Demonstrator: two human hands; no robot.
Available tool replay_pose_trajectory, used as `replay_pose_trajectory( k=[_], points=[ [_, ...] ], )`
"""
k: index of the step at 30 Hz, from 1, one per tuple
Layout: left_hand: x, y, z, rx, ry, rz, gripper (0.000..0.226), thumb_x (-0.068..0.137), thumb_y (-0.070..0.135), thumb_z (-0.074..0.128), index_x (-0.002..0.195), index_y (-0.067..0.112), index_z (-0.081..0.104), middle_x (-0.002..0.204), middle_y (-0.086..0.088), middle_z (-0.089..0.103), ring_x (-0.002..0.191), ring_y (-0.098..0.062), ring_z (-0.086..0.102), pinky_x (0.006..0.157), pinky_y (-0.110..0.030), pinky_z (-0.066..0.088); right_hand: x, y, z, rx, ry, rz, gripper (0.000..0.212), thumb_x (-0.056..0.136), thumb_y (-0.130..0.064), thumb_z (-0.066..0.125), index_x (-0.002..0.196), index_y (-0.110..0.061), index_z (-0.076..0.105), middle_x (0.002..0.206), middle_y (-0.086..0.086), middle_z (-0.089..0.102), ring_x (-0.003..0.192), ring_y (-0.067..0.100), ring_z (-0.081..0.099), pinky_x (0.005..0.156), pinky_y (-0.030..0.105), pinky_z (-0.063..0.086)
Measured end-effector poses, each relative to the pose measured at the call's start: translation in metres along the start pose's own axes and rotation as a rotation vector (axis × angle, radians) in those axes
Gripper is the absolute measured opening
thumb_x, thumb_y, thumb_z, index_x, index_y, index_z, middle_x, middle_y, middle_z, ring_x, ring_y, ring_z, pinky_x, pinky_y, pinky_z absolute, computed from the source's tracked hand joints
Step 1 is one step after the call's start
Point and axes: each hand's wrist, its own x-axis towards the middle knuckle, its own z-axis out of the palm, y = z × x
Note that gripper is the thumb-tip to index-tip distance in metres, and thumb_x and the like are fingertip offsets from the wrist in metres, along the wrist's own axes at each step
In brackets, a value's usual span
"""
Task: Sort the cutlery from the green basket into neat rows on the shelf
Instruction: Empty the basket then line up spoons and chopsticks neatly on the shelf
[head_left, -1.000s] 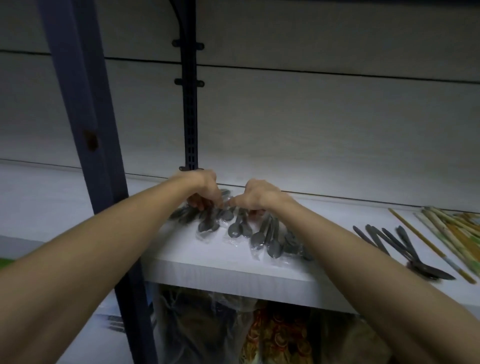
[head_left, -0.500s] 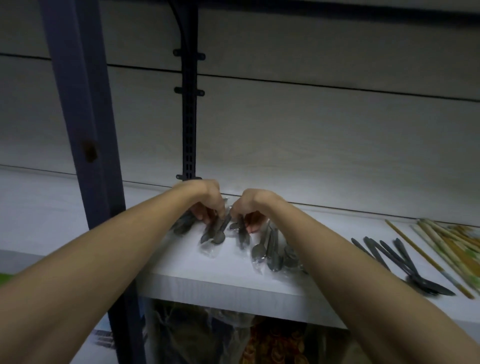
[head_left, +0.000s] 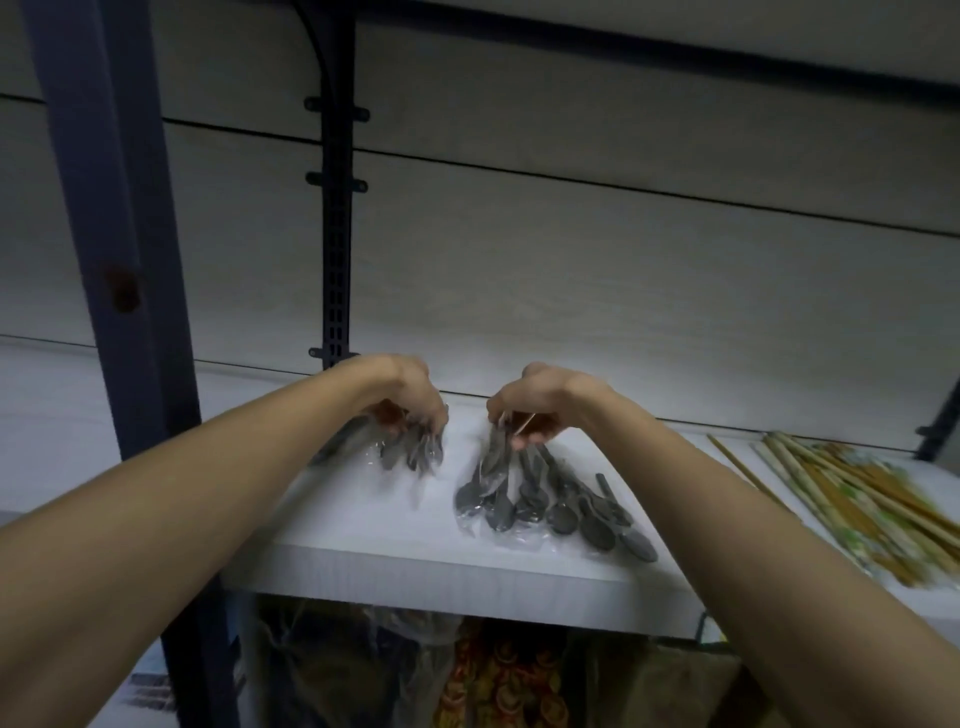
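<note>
Shelf (head_left: 415, 566): wrapped spoons (head_left: 545, 499) lie near front edge | left hand (head_left: 410, 402) grips blurred, apparently similar bundle (head_left: 410, 452) | right hand (head_left: 524, 415) pinches spoon handles | light, stiff, film slippery; best held at handles.

The room is dim and the picture has a cold grey tone. The brightest area is the white shelf (head_left: 363, 519), lit from above and behind. The space under the shelf is dark. The left hand (head_left: 410, 400) is blurred by motion. Straight lines bend near the edges, and fine details look soft.
</note>
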Motion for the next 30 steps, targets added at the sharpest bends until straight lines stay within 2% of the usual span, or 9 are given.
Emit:
replay_pose_trajectory(
  k=[5,8,12,17,20,22,24,28,30],
  points=[
    [-0.009,0.030,0.009,-0.122,0.004,0.098,0.015,0.085,0.018,0.076,0.082,0.008,0.064,0.052,-0.001,0.063,0.036,-0.013,0.051,0.039,-0.017,0.040,-0.014,0.021,-0.023,-0.046,-0.005,0.081,0.031,0.091,-0.030,0.070,0.103,-0.002,0.068,0.094,0.014,0.078,0.070,0.022,0.067,0.053,0.024,0.048],
    [-0.010,0.041,0.017,-0.186,-0.040,0.126,0.024,0.087,0.022,0.077,0.098,0.003,0.069,0.066,-0.006,0.069,0.046,-0.015,0.055,0.044,-0.020,0.044,-0.017,0.032,-0.026,-0.093,0.048,0.105,0.031,0.092,-0.030,0.070,0.106,-0.002,0.067,0.090,0.011,0.079,0.062,0.018,0.068,0.052,0.022,0.046],
    [-0.008,0.042,0.019,-0.261,-0.042,0.123,0.046,0.087,0.034,0.079,0.114,0.000,0.062,0.095,-0.009,0.075,0.052,-0.017,0.064,0.055,-0.027,0.056,-0.012,0.040,-0.021,-0.159,0.258,0.044,0.025,0.090,-0.032,0.069,0.090,-0.007,0.066,0.081,0.004,0.076,0.054,0.014,0.067,0.048,0.022,0.042],
    [-0.007,0.022,0.008,-0.425,0.073,0.096,0.034,0.096,0.026,0.070,0.112,-0.003,0.062,0.086,-0.014,0.077,0.050,-0.019,0.069,0.053,-0.028,0.061,-0.007,0.021,-0.002,-0.267,0.412,-0.095,0.025,0.088,-0.035,0.063,0.084,-0.011,0.070,0.075,0.001,0.073,0.065,0.015,0.070,0.062,0.026,0.053],
    [-0.003,-0.004,-0.004,-0.280,0.211,0.066,0.026,0.094,0.028,0.069,0.099,0.003,0.072,0.080,-0.008,0.078,0.066,-0.022,0.075,0.070,-0.035,0.064,0.004,0.004,0.015,-0.258,0.395,-0.174,0.027,0.084,-0.037,0.065,0.085,-0.012,0.074,0.081,0.005,0.075,0.077,0.024,0.072,0.079,0.035,0.060],
    [-0.003,-0.021,-0.011,-0.024,0.374,0.020,0.025,0.090,0.036,0.069,0.093,0.012,0.076,0.084,-0.003,0.077,0.077,-0.022,0.073,0.073,-0.034,0.060,0.010,-0.008,0.028,-0.286,0.364,-0.228,0.026,0.084,-0.036,0.066,0.089,-0.012,0.076,0.084,0.006,0.075,0.082,0.025,0.071,0.079,0.032,0.059],
    [-0.007,-0.035,-0.014,0.212,0.461,-0.057,0.029,0.086,0.040,0.067,0.102,0.017,0.074,0.094,-0.001,0.072,0.088,-0.023,0.067,0.071,-0.029,0.050,0.016,-0.018,0.040,-0.318,0.316,-0.264,0.024,0.084,-0.033,0.067,0.092,-0.013,0.077,0.087,0.006,0.075,0.084,0.025,0.070,0.077,0.030,0.057],
    [0.002,-0.049,-0.015,0.218,0.196,-0.194,0.072,0.080,0.054,0.078,0.135,0.012,0.055,0.133,-0.010,0.059,0.118,-0.031,0.058,0.095,-0.037,0.050,0.031,-0.030,0.058,-0.388,0.181,-0.299,0.019,0.081,-0.031,0.071,0.092,-0.018,0.079,0.086,0.000,0.075,0.084,0.019,0.070,0.081,0.031,0.059],
    [0.003,-0.049,-0.013,0.193,0.113,-0.215,0.080,0.081,0.054,0.078,0.142,0.010,0.050,0.143,-0.009,0.053,0.126,-0.031,0.055,0.100,-0.039,0.048,0.038,-0.031,0.063,-0.390,0.135,-0.317,0.017,0.079,-0.031,0.074,0.092,-0.021,0.079,0.090,-0.003,0.076,0.087,0.017,0.070,0.085,0.033,0.059]
  ],
)
